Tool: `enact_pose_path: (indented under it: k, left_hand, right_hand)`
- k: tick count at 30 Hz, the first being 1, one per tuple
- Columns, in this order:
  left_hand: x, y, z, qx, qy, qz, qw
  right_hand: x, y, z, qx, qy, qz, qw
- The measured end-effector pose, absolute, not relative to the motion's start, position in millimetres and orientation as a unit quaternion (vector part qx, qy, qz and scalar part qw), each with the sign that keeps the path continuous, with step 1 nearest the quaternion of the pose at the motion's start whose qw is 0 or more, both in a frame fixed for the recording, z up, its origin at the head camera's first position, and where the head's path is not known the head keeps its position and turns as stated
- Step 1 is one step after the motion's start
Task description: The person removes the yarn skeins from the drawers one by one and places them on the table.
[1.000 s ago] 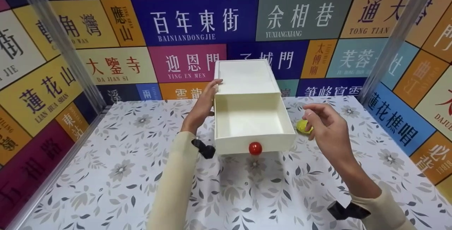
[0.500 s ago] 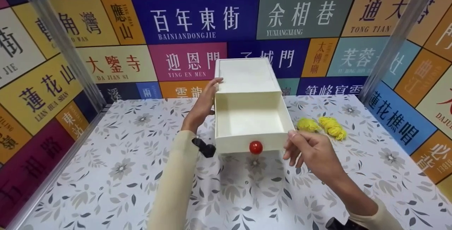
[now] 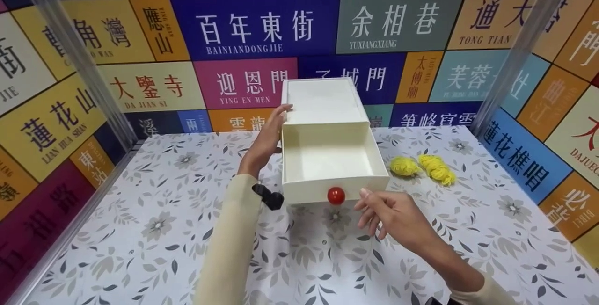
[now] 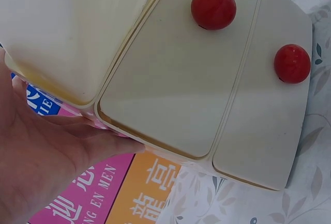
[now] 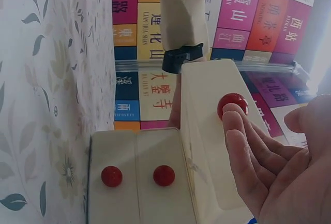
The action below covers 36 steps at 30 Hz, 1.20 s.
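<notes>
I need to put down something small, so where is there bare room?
The floral tablecloth is bare between the left sleeve and the left wall, and from the yellow bundles to the right wall. The open drawer shows bare floor too. It is crowded at its red knob, beside the right grip, and between drawer and bundles.

Drawer [image 3: 304, 192]: pulled out to near side, enterable from above; cabinet [image 3: 324, 101] roofs the far part. Room beneath overhang, two lower red knobs [image 5: 164, 175] jutting. Obstacles: left hand [image 3: 264, 143] along left side; right hand [image 3: 390, 211] at front right; yellow bundles [image 3: 405, 166] just right.
</notes>
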<state>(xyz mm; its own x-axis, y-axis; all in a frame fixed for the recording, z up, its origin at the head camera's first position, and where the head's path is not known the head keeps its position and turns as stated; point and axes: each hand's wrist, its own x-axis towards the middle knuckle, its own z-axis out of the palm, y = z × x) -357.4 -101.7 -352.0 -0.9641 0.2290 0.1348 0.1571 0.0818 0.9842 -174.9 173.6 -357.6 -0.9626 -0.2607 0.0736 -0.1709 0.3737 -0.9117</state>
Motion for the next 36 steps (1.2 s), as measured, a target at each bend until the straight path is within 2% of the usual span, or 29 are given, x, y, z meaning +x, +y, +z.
enact_pose_path:
  k: [22,31,36]
  left_hand:
    - [-355.4,-101.2,-350.1,0.121,0.744,0.657,0.022]
    - [-354.8,-99.9,-350.5,0.117,0.75,0.651,0.019]
    - [-354.4,-99.9,-349.2,0.118,0.747,0.655,0.017]
  right_hand:
    - [-187.9,149.5,-370.5,-0.136,0.79,-0.591,0.092]
    - [-193.4,142.4,-376.9,-0.135,0.714,-0.664,0.177]
    - [-195.6,140.2,-378.1,-0.125,0.703,-0.675,0.188]
